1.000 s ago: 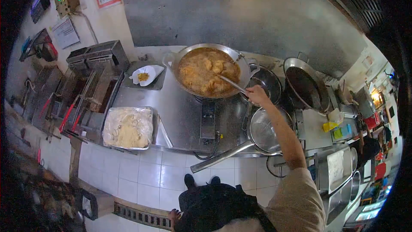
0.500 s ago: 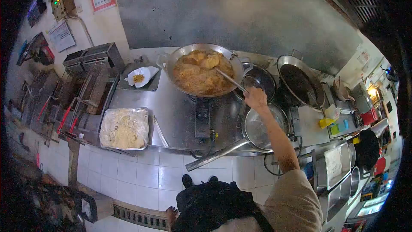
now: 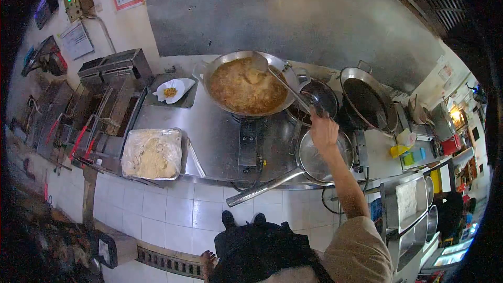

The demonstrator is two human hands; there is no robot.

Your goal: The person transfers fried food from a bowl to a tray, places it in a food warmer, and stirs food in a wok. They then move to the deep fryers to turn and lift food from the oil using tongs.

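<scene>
A large two-handled wok (image 3: 209, 91) on the stove holds bubbling brown oil with pieces of food frying in it. My right hand (image 3: 324, 128) is closed round the handle of a long metal ladle (image 3: 285, 83), whose bowl is at the back of the wok, over a golden piece. Low beside my body, away from the counter, hangs my left hand (image 3: 208, 257), its fingers apart and nothing visible in them. Under my right forearm lies a round strainer (image 3: 313, 158) with a long metal handle pointing down-left.
A plastic-lined tray of pale crumbs (image 3: 152, 154) and metal tongs (image 3: 195, 158) lie left on the counter. Behind them is a paper-lined plate (image 3: 177, 91). Fryers (image 3: 112, 107) stand far left; a dark wok (image 3: 367, 99) sits right. A person in dark clothes (image 3: 450, 212) is far right.
My right hand has moved slightly right and toward me. The ladle's bowl, earlier down among the food, now shows raised at the wok's back. The person far right has shifted.
</scene>
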